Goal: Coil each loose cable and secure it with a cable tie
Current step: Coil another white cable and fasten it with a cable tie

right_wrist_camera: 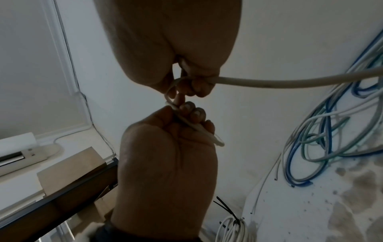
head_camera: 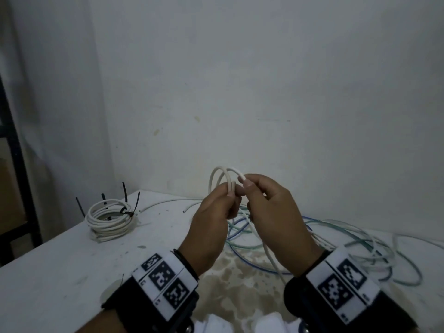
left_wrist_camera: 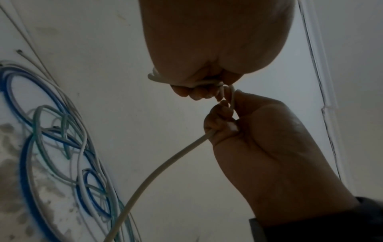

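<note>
Centre frame, above the tabletop: left hand pinches small loops of the white cable, right hand grips its next stretch. Tied coil at left, loose cables at right.

The room is dim and the colors look gray. In both wrist views the hands are dark shapes against the pale wall, so the light is behind them. These pictures are soft and a bit grainy. Straight lines bend near the edges. The table shows no strong shadows.
</note>
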The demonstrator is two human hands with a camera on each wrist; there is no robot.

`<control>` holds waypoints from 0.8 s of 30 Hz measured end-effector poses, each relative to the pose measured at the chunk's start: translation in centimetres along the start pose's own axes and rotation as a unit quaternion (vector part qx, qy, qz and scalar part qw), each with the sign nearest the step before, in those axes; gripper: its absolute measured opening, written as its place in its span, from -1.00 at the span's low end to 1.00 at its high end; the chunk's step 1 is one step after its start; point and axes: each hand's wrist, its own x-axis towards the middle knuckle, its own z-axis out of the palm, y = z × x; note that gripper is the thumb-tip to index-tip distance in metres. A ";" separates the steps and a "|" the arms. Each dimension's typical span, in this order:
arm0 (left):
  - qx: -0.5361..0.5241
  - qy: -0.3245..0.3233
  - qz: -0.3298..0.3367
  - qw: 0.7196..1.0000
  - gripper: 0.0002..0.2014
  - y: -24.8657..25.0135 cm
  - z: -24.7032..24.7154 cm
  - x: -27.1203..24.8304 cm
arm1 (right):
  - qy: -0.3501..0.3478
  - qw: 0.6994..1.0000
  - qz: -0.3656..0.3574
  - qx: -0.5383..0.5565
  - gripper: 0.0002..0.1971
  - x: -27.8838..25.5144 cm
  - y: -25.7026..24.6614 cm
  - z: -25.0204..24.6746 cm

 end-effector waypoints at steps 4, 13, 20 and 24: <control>-0.040 -0.012 -0.029 0.999 -0.78 -0.4 0.6 0.1 | 0.005 0.998 -0.039 -0.051 -0.72 -0.2 0.6 0.2; -0.137 -0.007 -0.082 0.987 -0.68 0.2 1.5 0.1 | 0.049 0.995 -0.070 -0.056 -0.72 -0.7 2.0 0.5; -0.227 0.029 -0.117 0.967 -0.66 0.3 2.0 0.1 | 0.063 0.992 -0.097 -0.042 -0.82 -1.6 2.2 -0.2; -0.253 0.030 -0.133 0.958 -0.69 0.8 2.0 0.0 | 0.041 0.993 -0.097 -0.052 -0.77 -1.9 2.6 -0.1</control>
